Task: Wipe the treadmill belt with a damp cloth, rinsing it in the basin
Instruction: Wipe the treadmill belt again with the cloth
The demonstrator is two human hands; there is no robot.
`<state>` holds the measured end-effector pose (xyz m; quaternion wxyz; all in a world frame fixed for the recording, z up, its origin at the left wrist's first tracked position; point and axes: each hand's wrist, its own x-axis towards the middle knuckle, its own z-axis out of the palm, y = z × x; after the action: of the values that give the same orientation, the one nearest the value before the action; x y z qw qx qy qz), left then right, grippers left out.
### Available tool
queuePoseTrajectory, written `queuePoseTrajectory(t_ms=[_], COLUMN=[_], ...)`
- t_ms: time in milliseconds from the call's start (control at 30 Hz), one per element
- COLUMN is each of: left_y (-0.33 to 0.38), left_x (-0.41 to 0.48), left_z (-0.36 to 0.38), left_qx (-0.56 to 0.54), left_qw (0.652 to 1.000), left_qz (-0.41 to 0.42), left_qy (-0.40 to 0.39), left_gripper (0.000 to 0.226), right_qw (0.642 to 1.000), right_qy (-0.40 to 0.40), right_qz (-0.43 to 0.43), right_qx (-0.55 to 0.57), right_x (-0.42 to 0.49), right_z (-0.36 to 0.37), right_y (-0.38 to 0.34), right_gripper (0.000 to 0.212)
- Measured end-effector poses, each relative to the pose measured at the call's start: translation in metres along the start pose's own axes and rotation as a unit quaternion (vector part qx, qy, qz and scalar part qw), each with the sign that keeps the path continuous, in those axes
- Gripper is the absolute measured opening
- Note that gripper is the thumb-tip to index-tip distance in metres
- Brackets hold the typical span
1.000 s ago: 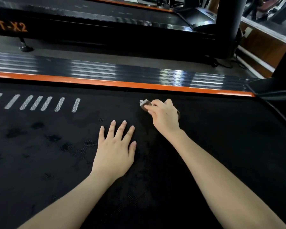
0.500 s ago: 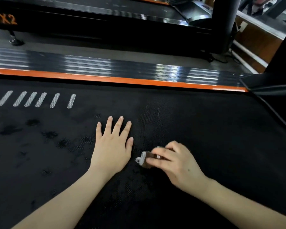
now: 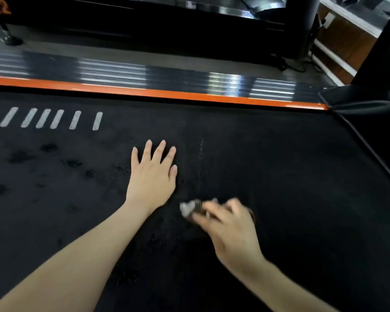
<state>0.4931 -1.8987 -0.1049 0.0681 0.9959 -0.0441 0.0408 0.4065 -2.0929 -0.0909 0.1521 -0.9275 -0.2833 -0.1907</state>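
On the black textured treadmill belt (image 3: 279,176), the right hand (image 3: 232,230) pinches a small crumpled grey-brown cloth (image 3: 190,208); the left hand (image 3: 152,174) lies flat, holding nothing. Such a small wad could easily miss the dark spots (image 3: 20,156).

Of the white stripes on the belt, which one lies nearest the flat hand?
The rightmost stripe, at the end of the row; all others lie farther left from the left hand.

The black treadmill belt (image 3: 291,176) has white stripes (image 3: 43,118) and dark spots (image 3: 20,156). The left hand (image 3: 152,176) lies flat on it. The right hand (image 3: 232,230) holds a cloth (image 3: 190,208) on it.
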Motion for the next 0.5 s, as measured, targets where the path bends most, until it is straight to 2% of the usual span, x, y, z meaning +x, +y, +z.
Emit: queuePoseTrajectory(t_ms=[67, 167, 300, 400, 500], left_y=[0.001, 0.0, 0.001, -0.008, -0.027], left_x=[-0.001, 0.001, -0.039, -0.114, -0.184], left_z=[-0.001, -0.007, -0.033, -0.043, -0.041], left_qx=[0.013, 0.006, -0.128, -0.085, -0.026], left_qw=[1.0, 0.999, 0.992, 0.996, 0.999], left_qz=[-0.001, 0.007, -0.019, 0.001, -0.014], left_qy=[-0.019, -0.034, -0.006, 0.018, -0.026], left_gripper=[0.052, 0.051, 0.047, 0.045, 0.056], right_qw=[1.0, 1.0, 0.999, 0.999, 0.998], right_qy=[0.003, 0.005, -0.016, -0.015, -0.009], right_qz=[-0.003, 0.004, 0.0, 0.0, 0.007], right_qx=[0.005, -0.028, -0.045, -0.05, -0.063], right_x=[-0.032, -0.032, -0.033, -0.031, -0.031], right_z=[-0.007, -0.009, -0.012, -0.011, -0.01], right_y=[-0.013, -0.016, -0.018, -0.016, -0.017], right_gripper=[0.027, 0.029, 0.031, 0.031, 0.03])
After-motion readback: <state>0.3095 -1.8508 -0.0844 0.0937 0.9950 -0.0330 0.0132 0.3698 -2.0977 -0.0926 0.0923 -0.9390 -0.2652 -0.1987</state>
